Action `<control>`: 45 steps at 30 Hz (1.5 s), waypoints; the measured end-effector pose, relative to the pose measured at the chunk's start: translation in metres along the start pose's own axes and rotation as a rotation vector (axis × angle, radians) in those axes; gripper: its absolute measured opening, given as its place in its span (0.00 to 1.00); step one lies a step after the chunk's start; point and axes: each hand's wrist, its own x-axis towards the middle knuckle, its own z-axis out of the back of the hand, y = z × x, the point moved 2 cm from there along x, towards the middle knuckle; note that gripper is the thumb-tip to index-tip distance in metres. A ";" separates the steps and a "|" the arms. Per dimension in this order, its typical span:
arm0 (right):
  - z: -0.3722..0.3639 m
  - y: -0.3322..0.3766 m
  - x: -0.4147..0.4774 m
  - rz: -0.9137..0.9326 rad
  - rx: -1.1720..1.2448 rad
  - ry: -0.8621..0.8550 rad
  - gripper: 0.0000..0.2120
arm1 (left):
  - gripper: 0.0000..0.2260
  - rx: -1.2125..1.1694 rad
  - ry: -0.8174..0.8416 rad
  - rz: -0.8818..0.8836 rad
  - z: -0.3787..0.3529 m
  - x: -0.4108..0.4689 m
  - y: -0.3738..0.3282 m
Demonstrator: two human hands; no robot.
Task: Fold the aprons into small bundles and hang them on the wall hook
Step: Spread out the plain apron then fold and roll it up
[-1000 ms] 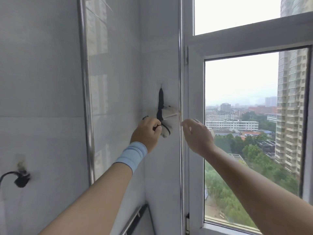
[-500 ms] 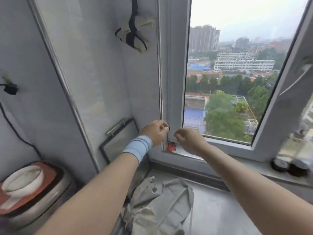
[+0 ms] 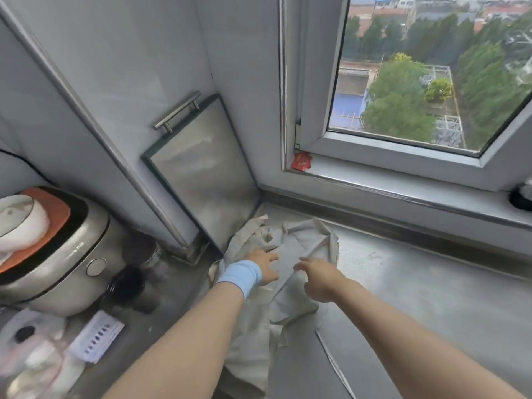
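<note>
Both hands over a crumpled pale grey cloth apron [image 3: 290, 254] on the steel counter [image 3: 417, 298].
Left hand [image 3: 263, 267] and right hand [image 3: 319, 279]: fingers spread, gripping nothing.

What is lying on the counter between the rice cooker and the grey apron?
In the head view, a dark round jar stands on the counter between the rice cooker and the grey apron; it is too blurred to identify further.

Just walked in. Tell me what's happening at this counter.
A person is reaching down with both hands toward a crumpled grey apron lying unfolded on the steel counter below the window. The left hand, wearing a blue wristband, and the right hand are open just above the cloth, neither gripping it yet.
</note>
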 end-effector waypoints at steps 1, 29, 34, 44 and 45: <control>-0.007 0.003 0.008 0.026 -0.049 0.012 0.32 | 0.26 0.003 -0.006 0.007 -0.007 0.007 0.009; 0.035 -0.062 0.051 -0.461 0.605 -0.180 0.35 | 0.13 -0.590 -0.083 -0.139 0.052 0.103 -0.001; 0.045 -0.076 0.033 -0.454 0.622 -0.179 0.10 | 0.13 -0.644 -0.040 -0.146 0.065 0.097 -0.004; 0.074 -0.085 0.004 -0.313 0.619 -0.748 0.22 | 0.19 -0.348 -0.643 -0.293 0.049 0.064 -0.031; 0.067 -0.078 -0.001 -0.276 0.548 -0.730 0.20 | 0.16 -0.315 -0.606 -0.334 0.041 0.057 -0.036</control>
